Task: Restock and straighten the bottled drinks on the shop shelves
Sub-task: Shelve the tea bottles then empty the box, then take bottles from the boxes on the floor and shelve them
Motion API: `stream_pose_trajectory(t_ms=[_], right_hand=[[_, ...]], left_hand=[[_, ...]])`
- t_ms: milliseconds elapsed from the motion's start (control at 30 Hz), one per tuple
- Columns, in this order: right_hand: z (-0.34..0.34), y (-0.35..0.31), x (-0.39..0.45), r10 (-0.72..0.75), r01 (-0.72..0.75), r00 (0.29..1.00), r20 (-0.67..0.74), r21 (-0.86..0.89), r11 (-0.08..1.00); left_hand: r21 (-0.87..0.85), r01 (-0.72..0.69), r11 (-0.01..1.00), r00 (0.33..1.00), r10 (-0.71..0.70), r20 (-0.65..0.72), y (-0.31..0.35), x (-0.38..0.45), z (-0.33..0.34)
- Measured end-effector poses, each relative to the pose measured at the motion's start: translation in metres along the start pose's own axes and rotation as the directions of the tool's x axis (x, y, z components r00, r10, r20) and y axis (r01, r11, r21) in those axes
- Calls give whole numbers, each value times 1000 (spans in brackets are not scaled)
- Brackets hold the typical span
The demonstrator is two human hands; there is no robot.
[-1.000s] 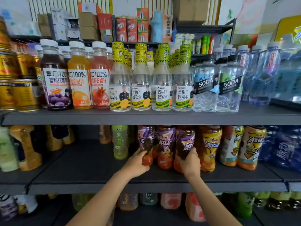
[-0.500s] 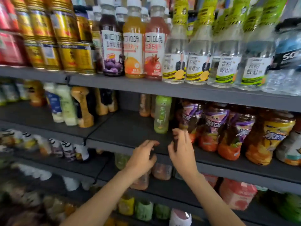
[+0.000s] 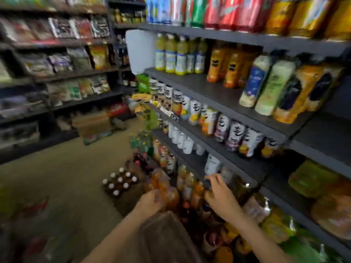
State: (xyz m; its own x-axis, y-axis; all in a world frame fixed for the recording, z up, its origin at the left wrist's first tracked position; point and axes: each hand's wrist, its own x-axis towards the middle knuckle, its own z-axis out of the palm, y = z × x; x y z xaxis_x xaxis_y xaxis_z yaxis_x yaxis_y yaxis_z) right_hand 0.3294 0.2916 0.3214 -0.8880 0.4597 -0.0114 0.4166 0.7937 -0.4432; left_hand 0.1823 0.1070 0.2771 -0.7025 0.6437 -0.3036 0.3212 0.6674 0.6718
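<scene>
Dark shop shelves (image 3: 224, 95) fill the right of the blurred frame, stocked with bottled drinks (image 3: 237, 135). At lower centre an orange bottle (image 3: 171, 198) is gripped by the left hand (image 3: 151, 203). Just right, the right hand (image 3: 220, 196) is seen with fingers spread among low bottles; whether anything is held cannot be told. Left of centre, brown capped bottles (image 3: 119, 182) stand on the floor (image 3: 57, 177).
</scene>
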Motion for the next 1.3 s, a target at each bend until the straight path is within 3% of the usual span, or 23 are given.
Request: stream_pose_trajectory(t_ms=[167, 367, 433, 633, 700, 833, 967, 1033, 1167, 1300], right_hand=[[103, -73, 55, -30, 17, 931, 364, 39, 999], [188, -124, 131, 19, -49, 856, 516, 46, 998], [216, -132, 162, 43, -69, 836, 547, 26, 997], [313, -146, 270, 110, -139, 782, 614, -1, 990], [348, -151, 310, 119, -143, 789, 603, -8, 990], [421, -158, 374, 96, -139, 816, 570, 32, 990], [485, -154, 412, 84, -30, 796, 600, -100, 995], [522, -143, 423, 76, 38, 772, 632, -165, 986], [574, -123, 429, 55, 128, 711, 701, -207, 970], [585, -125, 433, 64, 54, 755, 652, -159, 986]], left_hand=[[36, 274, 961, 961, -275, 19, -129, -1, -90], [11, 360, 933, 933, -360, -21, -206, 32, -158], [24, 362, 932, 932, -362, -16, -222, 50, -167], [-155, 370, 916, 913, -389, -121, -268, 153, -208], [-117, 395, 911, 908, -407, -101, -295, 197, -215], [119, 431, 894, 902, -432, -19, -337, 268, -214], [142, 381, 913, 921, -388, 23, -379, 319, -189], [90, 388, 917, 918, -393, 43, -405, 339, -169], [-246, 478, 843, 876, -478, 63, -448, 365, -133], [-313, 505, 805, 858, -509, 74, -473, 370, -117]])
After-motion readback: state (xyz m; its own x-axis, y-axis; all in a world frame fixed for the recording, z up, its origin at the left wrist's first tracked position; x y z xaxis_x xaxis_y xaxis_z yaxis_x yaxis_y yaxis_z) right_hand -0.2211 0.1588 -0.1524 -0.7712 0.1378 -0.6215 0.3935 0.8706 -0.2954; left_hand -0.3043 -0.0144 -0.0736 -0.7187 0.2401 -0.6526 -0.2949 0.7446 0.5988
